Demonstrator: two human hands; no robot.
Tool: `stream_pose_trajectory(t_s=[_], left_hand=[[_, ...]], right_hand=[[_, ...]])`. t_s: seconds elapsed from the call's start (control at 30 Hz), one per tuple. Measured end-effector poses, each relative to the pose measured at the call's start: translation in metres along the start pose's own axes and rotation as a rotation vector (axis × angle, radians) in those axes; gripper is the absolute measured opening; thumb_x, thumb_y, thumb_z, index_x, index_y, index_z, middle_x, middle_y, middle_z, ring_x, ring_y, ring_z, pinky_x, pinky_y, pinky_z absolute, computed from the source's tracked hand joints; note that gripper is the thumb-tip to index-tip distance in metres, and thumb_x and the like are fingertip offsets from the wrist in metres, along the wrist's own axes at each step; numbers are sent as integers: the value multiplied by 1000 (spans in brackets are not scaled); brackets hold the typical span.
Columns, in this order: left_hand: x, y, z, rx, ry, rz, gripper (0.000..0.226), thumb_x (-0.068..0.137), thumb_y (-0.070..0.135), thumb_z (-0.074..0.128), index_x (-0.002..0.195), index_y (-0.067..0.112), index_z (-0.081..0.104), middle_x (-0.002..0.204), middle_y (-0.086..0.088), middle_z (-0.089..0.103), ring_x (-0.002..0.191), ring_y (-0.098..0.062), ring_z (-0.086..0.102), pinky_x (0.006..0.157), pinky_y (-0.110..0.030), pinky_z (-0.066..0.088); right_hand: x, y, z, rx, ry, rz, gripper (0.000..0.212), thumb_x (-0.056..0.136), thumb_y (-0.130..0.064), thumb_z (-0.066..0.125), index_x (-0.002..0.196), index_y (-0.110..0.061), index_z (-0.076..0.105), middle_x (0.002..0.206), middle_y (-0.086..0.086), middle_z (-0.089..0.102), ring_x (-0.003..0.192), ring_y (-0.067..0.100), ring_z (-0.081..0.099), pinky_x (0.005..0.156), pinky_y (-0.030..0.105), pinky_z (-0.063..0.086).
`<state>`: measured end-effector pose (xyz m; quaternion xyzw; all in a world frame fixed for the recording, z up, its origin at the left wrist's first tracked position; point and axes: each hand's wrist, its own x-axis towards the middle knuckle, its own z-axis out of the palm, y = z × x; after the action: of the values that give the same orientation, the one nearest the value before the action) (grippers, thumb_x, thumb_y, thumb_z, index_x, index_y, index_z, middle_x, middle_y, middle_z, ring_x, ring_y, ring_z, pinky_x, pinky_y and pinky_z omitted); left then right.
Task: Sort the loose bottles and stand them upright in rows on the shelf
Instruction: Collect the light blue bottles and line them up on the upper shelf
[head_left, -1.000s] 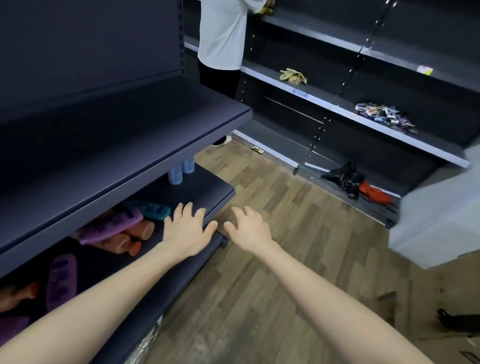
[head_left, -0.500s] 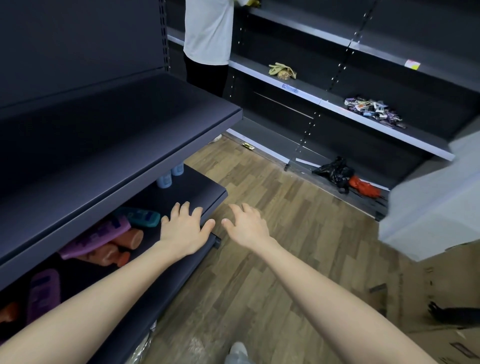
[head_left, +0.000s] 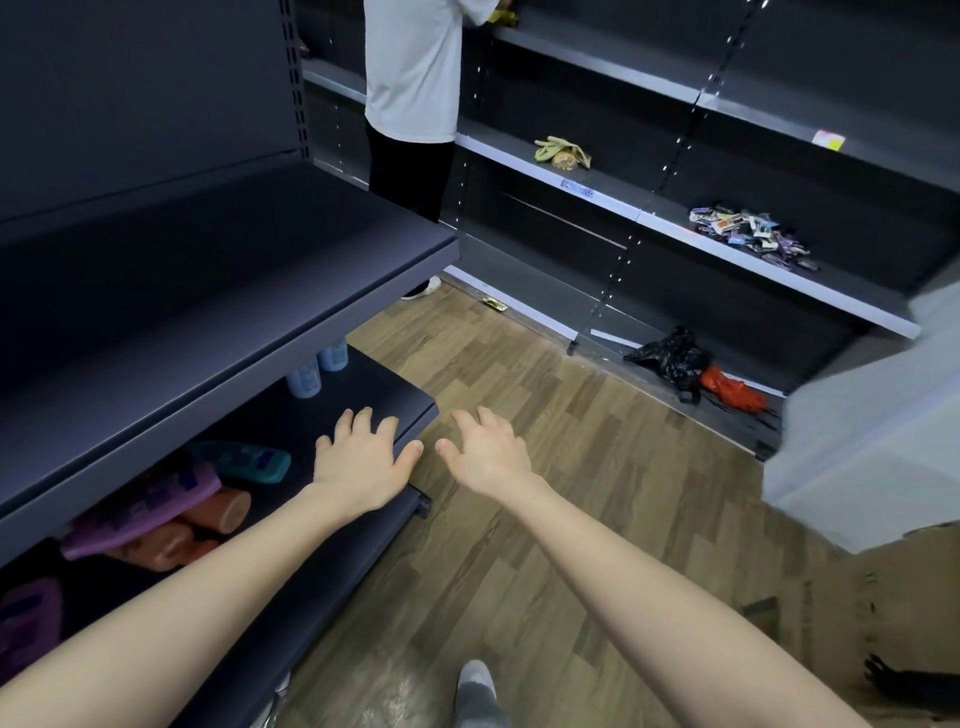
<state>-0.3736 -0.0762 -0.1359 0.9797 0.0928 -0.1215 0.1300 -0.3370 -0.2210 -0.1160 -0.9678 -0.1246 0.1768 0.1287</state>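
Overhead, the upper shelf (head_left: 234, 270) partly hides perhaps five toppled bottles (head_left: 156, 504); left grip (head_left: 363, 462) and right grip (head_left: 488, 457) spread empty.

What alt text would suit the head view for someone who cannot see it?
Two arms reach out, the open left hand over the low shelf, the open right hand over the floor. Loose bottles, purple, orange and teal, lie on it; two blue bottles stand farther back. Another person stands at far shelving.

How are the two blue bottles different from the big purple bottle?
The blue bottles stand upright; the purple bottle lies on its side. The blue bottles stand alone; the purple bottle lies among orange bottles. Both sit on the lower shelf.
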Motion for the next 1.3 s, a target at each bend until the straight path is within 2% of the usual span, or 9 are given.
stream_pose_trajectory(t_s=[0.3, 0.7, 0.93, 1.3], left_hand=[[42, 52, 2, -31, 0, -51, 61, 96, 55, 24, 147, 22, 24, 157, -11, 14, 145, -30, 6, 113, -48, 19], [76, 87, 9, -89, 28, -220, 60, 96, 54, 26, 146, 22, 25, 157, -11, 14, 145, -31, 7, 112, -48, 19], [74, 77, 11, -111, 49, -316, 61, 96, 55, 27, 147, 22, 25, 156, -12, 16, 145, -31, 9, 112, -47, 20], [57, 25, -4, -132, 77, -417, 61, 96, 54, 28, 147, 21, 25, 156, -13, 17, 144, -32, 9, 111, -48, 21]], right_hand=[[45, 46, -26, -45, -37, -58, 53, 99, -43, 36, 147, -22, 27, 153, 10, 24, 142, 28, 18, 108, 45, 23], [96, 77, -46, -113, -114, -221, 55, 99, -44, 35, 148, -21, 25, 153, 10, 24, 140, 29, 21, 109, 45, 24], [110, 65, -42, -166, -157, -289, 55, 99, -44, 36, 148, -23, 24, 154, 9, 24, 140, 29, 21, 108, 44, 25], [113, 10, -24, -198, -203, -398, 55, 99, -44, 36, 149, -23, 23, 154, 9, 22, 141, 30, 20, 110, 45, 26]])
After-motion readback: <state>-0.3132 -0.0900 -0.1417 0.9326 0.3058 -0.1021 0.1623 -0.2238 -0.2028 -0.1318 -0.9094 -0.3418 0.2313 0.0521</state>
